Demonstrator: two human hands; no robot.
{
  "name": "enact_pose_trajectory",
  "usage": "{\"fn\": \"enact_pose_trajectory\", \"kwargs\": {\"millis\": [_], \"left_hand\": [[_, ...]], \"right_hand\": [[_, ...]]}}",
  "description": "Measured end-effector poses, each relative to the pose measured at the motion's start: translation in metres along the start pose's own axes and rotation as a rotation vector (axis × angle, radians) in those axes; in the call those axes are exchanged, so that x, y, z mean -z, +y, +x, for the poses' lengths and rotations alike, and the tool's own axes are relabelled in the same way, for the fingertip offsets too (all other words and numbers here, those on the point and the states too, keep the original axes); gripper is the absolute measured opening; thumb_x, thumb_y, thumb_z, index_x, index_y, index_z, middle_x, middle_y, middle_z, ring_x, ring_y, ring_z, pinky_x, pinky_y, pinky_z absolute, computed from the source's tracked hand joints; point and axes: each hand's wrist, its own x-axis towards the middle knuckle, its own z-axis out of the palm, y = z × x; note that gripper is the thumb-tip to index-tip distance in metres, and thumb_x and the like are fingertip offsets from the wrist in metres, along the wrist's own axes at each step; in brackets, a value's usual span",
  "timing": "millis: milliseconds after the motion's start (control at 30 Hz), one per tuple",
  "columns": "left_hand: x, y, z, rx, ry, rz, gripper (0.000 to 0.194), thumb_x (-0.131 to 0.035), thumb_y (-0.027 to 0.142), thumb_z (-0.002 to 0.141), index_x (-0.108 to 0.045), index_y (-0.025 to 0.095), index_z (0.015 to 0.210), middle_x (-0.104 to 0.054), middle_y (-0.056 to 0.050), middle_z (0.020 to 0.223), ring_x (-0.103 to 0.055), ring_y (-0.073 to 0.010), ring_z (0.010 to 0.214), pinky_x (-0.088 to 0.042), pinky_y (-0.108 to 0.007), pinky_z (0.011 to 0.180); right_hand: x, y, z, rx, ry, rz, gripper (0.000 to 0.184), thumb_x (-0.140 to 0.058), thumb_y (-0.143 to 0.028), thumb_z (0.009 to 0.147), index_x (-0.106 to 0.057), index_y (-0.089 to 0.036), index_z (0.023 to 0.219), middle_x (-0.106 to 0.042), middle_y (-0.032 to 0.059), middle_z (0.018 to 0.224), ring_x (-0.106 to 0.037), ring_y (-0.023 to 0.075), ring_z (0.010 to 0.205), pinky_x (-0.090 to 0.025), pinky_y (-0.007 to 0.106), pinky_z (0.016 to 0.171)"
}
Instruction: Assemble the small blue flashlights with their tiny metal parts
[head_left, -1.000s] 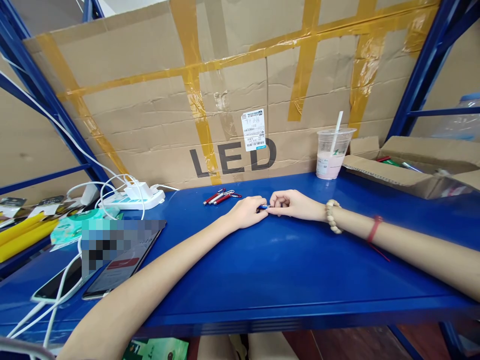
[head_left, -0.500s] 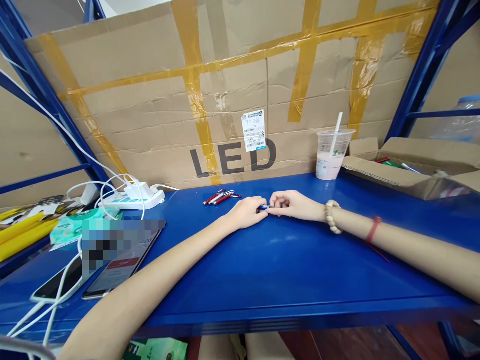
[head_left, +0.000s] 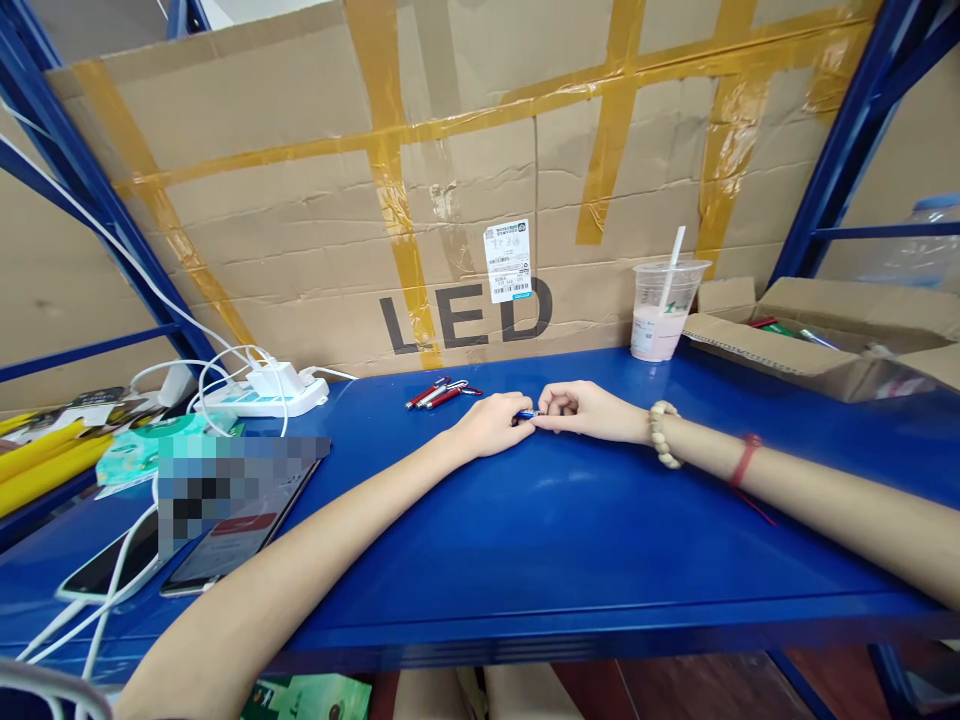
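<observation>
My left hand (head_left: 495,424) and my right hand (head_left: 586,410) meet at the middle of the blue table (head_left: 570,530). Both are closed on one small blue pen-like item (head_left: 527,413), of which only a short piece shows between the fingers. The hands rest low on the table top. A bead bracelet (head_left: 663,434) and a red cord (head_left: 746,459) are on my right wrist. Just behind my left hand lie a few small red pen-like items (head_left: 444,393) in a loose bunch.
A taped cardboard sheet marked LED (head_left: 465,200) stands along the back. A plastic cup with a straw (head_left: 663,307) and an open cardboard box (head_left: 825,335) are at the back right. A power strip with chargers (head_left: 262,392), white cables and two phones (head_left: 187,555) lie at left.
</observation>
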Motion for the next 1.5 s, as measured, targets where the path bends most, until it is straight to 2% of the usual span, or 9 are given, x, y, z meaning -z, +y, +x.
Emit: {"fn": "enact_pose_trajectory", "kwargs": {"millis": [1500], "left_hand": [[0.0005, -0.0004, -0.0008, -0.002, -0.009, -0.003, 0.014, -0.043, 0.024, 0.080, -0.054, 0.016, 0.075, -0.057, -0.001, 0.079, -0.053, -0.0132, 0.069, -0.039, -0.022, 0.060]], "right_hand": [[-0.0006, -0.0011, 0.0011, -0.021, -0.003, 0.021, 0.043, -0.057, -0.059, 0.066, -0.050, -0.018, 0.074, -0.057, -0.0015, 0.059, -0.046, 0.0094, 0.053, -0.035, 0.025, 0.054]]}}
